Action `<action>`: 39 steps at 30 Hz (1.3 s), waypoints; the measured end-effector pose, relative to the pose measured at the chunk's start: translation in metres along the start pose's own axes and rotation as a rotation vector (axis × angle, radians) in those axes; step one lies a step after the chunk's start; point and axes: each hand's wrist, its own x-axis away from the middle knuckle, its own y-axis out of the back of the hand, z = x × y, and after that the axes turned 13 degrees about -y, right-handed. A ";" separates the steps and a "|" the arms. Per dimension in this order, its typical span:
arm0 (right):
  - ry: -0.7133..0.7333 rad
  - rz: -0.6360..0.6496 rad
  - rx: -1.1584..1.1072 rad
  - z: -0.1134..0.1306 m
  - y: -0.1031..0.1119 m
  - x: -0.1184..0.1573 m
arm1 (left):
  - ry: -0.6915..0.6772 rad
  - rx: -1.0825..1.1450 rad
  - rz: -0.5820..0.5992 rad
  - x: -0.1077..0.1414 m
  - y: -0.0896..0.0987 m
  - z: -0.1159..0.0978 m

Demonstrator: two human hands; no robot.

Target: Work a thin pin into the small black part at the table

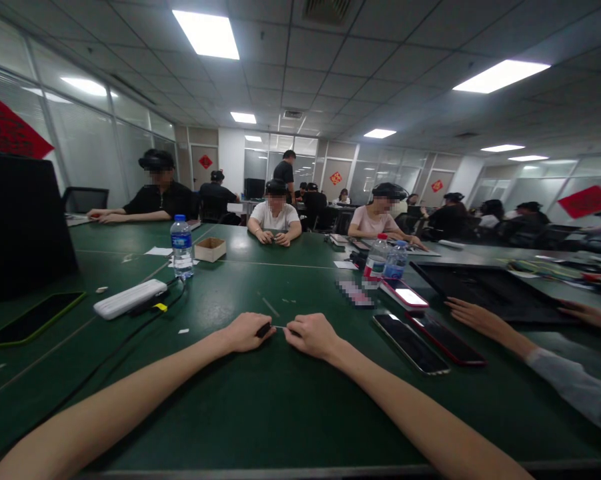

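Note:
My left hand (247,332) rests just above the green table (220,413), closed around a small black object (264,329), mostly hidden by the fingers. A thin pale rod or wire (279,327) spans the short gap from that object to my right hand (313,335). The right fingers are curled and pinched at the rod's other end; what they cover cannot be seen. Both hands are at the middle of the view, knuckles up, a little apart. A small white scrap (183,331) lies left of my left hand.
Left are a white power strip (130,299), a black cable (125,347), a phone (33,319), a water bottle (182,243) and a small box (210,249). Right are several phones (411,343), two bottles (377,259) and a co-worker's hands on a black tray (495,288). Other people sit opposite.

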 end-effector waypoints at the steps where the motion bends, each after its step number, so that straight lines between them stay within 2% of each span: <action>1: 0.000 -0.002 -0.004 0.000 0.000 0.000 | 0.002 0.002 -0.001 0.000 0.000 0.000; 16: 0.067 -0.059 -0.041 -0.006 -0.001 0.001 | -0.017 0.045 -0.012 0.002 0.003 -0.002; 23: 0.333 -0.072 -0.069 0.018 -0.003 0.005 | 0.069 0.007 0.045 -0.003 -0.003 0.002; 25: 0.354 -0.063 -0.074 0.022 -0.004 0.006 | 0.069 0.004 0.048 -0.003 -0.002 0.001; 33: 0.066 -0.052 -0.059 -0.009 -0.007 -0.002 | 0.023 -0.009 0.036 -0.002 0.004 -0.004; 39: 0.018 0.013 -0.057 -0.011 -0.006 -0.004 | 0.017 0.001 0.026 -0.001 0.002 -0.003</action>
